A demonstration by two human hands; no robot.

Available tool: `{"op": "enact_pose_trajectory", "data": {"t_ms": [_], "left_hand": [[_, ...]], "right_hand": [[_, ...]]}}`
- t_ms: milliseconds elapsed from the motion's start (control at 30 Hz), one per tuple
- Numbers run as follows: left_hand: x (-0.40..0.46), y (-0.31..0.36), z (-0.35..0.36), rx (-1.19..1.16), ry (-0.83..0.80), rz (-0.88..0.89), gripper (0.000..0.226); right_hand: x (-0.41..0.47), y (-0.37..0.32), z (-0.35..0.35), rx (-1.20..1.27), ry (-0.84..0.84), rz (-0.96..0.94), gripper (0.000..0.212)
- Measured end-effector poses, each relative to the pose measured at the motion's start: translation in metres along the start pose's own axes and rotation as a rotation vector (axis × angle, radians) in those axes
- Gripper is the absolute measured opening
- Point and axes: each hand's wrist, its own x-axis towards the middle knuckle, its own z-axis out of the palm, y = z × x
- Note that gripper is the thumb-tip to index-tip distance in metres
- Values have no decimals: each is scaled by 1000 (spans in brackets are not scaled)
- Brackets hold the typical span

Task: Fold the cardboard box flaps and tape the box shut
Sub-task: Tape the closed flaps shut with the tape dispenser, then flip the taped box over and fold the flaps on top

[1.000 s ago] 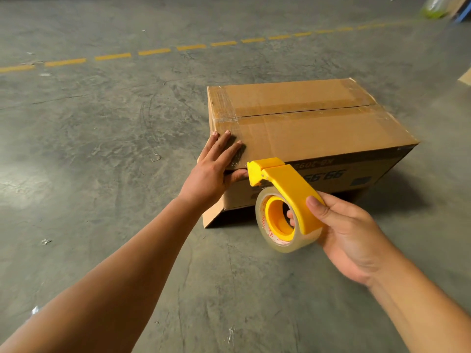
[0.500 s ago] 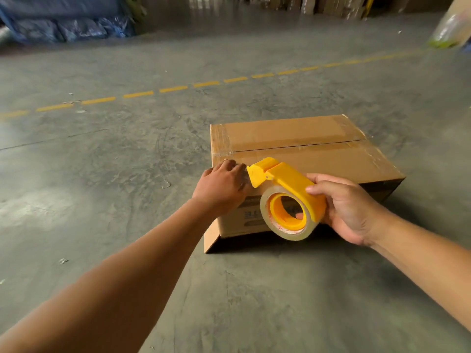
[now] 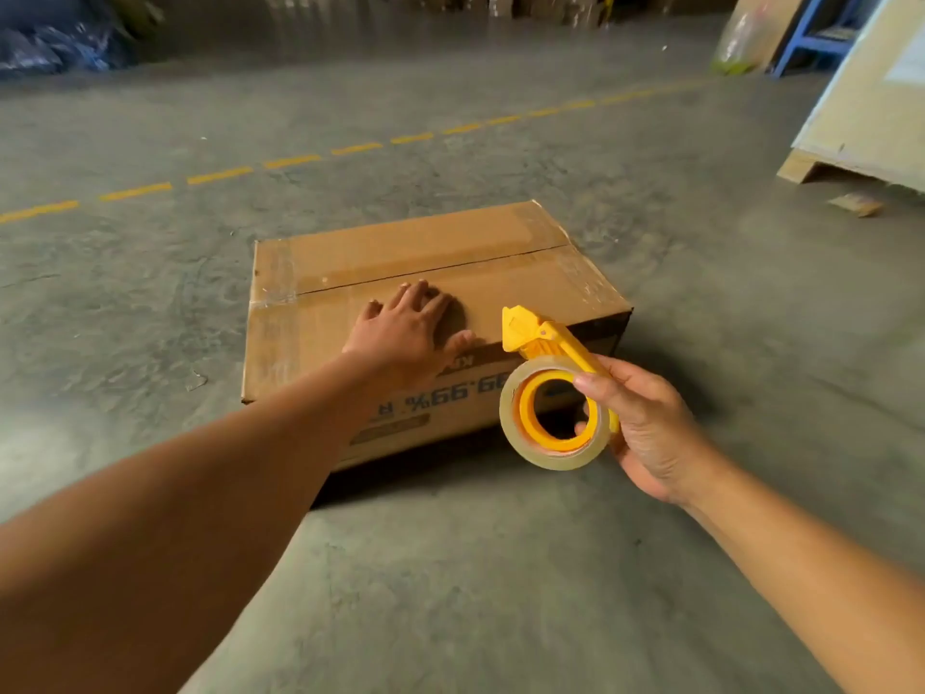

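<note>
- Box [image 3: 525,288] sits on the floor [image 3: 450,568], one of it, flaps down, centre seam looks untaped.
- Nearest: right hand [image 3: 645,433] gripping one yellow tape gun [image 3: 555,393] just in front of it.
- Left hand [image 3: 408,338] flat and spread on the near flap.
- Stiff cardboard, probably light-ish, might slide, so pin the top while taping.

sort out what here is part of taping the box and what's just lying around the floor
Part of the job:
- cardboard box, flaps folded down
- yellow tape dispenser with its clear roll, gripped in the right hand
- left hand, flat on the box top

Just lying about:
- cardboard scrap
- wooden panel
- blue frame
- blue tarp
</note>
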Motion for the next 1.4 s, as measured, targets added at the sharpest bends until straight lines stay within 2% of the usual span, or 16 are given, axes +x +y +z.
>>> {"op": "enact_pose_trajectory", "data": {"t_ms": [133,267,333,467,567,700,900,1033,1100,1167,1233,1400], "left_hand": [[12,6,13,1,28,8,90],[15,9,14,25,51,14,95],[21,20,9,2,65,25,94],[40,58,7,13,77,145,83],[58,79,11,50,60,194,86],[71,78,15,55,86,217,87],[70,79,20,40,136,221,89],[70,80,20,33,122,212,89],[70,80,19,33,106,212,90],[69,80,18,27,97,206,91],[69,79,17,13,84,194,90],[62,74,8,-5,25,175,86]], "right_hand": [[-7,43,-57,157,233,53,49],[5,100,-97,294,487,121,28],[14,123,-106,296,520,158,21],[35,152,-117,270,544,209,22],[50,163,-127,215,543,243,3],[66,182,-147,84,519,299,13],[73,211,-169,-213,397,271,24],[75,221,-180,-404,385,259,52],[76,226,-186,-587,366,251,49],[79,230,-192,-869,358,227,31],[80,230,-192,-1096,378,230,27],[84,228,-190,-1198,369,352,38]]}}
